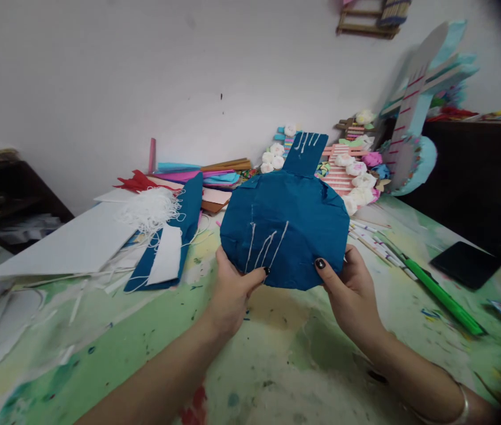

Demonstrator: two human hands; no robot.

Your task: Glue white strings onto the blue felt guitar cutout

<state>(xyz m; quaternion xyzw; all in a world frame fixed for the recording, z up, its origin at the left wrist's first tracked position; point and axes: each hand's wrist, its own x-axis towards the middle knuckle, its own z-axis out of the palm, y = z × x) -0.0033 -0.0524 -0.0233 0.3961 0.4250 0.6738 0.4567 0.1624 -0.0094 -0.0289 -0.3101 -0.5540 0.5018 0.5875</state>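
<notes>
A blue paper-covered cutout (294,206), round with a short neck at the top, is held up above the table between both hands. White strings or lines run over its lower left part and across the neck. At its lower left edge, my left hand (235,289) grips it with the thumb on the front. My right hand (350,283) pinches the lower right edge, thumb in front and fingers behind. The back of the cutout is hidden. Left of it lie a tangle of white yarn (150,209), a white piece (165,254) and blue paper (192,203).
A white board (64,242) lies left on the paint-stained table (277,378). Coloured paper rolls (206,171) and paper flowers (360,177) line the wall. A guitar-shaped craft (409,118) stands back right. A green cutter (445,295), several pens (378,242) and a black phone-like slab (467,264) lie right.
</notes>
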